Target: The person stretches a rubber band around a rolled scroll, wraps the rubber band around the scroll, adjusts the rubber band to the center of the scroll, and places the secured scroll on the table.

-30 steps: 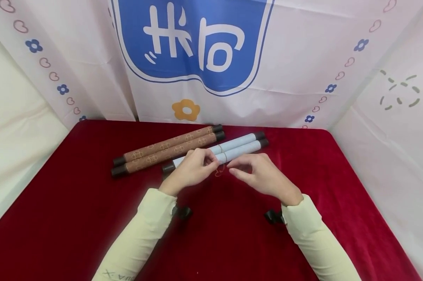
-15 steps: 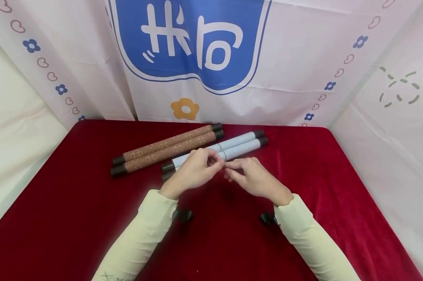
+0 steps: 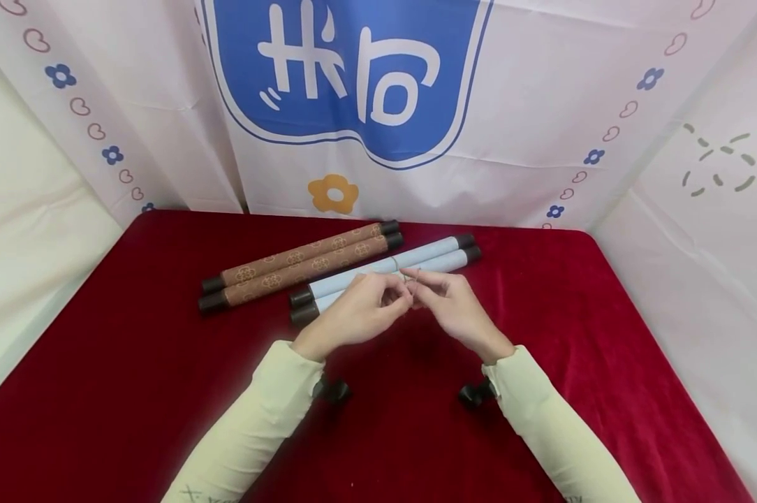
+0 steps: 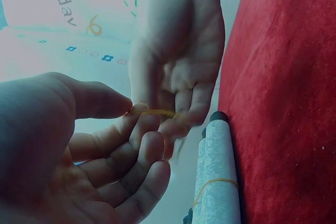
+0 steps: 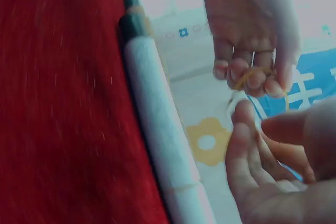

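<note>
Two light blue scrolls (image 3: 425, 250) with dark end caps lie side by side, bound around the middle by a thin tan cord (image 4: 157, 112). My left hand (image 3: 362, 307) is in front of them, pinching the cord between thumb and forefinger. Close to its fingertips, my right hand (image 3: 459, 307) has curled fingers on another part of the cord, which stretches between both hands in the left wrist view. The fingers partly hide the loose cord ends. In the head view my left hand covers some of the nearer blue scroll.
A pair of brown scrolls (image 3: 297, 264) with a gold flower pattern lies behind and to the left. Red cloth (image 3: 378, 433) covers the table. A white curtain (image 3: 510, 105) with a blue emblem hangs along the back edge.
My right hand has come leftward to meet the left hand at the cord. The left hand has shifted slightly right, still pinching it. The scrolls have stayed in place.
</note>
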`<state>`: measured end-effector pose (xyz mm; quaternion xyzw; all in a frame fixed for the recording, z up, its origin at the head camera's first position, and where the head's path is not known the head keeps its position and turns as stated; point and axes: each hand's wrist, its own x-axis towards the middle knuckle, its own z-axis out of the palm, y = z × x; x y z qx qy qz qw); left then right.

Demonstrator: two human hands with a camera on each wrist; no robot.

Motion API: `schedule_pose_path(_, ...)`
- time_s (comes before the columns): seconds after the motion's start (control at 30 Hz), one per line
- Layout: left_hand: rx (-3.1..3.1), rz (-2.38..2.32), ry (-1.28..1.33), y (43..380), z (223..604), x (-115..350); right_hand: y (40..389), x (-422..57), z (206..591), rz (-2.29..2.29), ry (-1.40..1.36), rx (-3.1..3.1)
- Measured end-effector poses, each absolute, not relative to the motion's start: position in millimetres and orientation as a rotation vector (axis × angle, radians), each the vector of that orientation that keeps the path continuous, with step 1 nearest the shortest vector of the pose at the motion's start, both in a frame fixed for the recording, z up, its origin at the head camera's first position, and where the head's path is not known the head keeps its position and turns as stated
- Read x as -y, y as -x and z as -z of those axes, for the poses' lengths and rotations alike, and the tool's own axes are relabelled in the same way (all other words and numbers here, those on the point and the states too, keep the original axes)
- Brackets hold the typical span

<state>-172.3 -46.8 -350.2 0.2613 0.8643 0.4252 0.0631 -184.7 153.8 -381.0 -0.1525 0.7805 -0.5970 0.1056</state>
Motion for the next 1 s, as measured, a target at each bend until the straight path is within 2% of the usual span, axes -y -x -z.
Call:
schedule_pose_path(0.23, -2.669, -1.194, -0.827, 173, 351, 45, 189, -151, 384, 2.085, 0.286, -2.047)
schedule_pose_path(0.43, -2.705, -1.152, -0.835, 175, 350, 48, 191, -150, 386, 2.095, 0.326, -2.084)
schedule_pose_path(0.67, -2.677, -1.128, -0.884, 175, 348, 51, 195, -159, 385, 1.912, 0.373, -2.231)
schedule_pose_path(1.0, -2.632, -1.021, -0.989, 181, 346, 67, 200, -180, 371, 1.427, 0.496, -2.562)
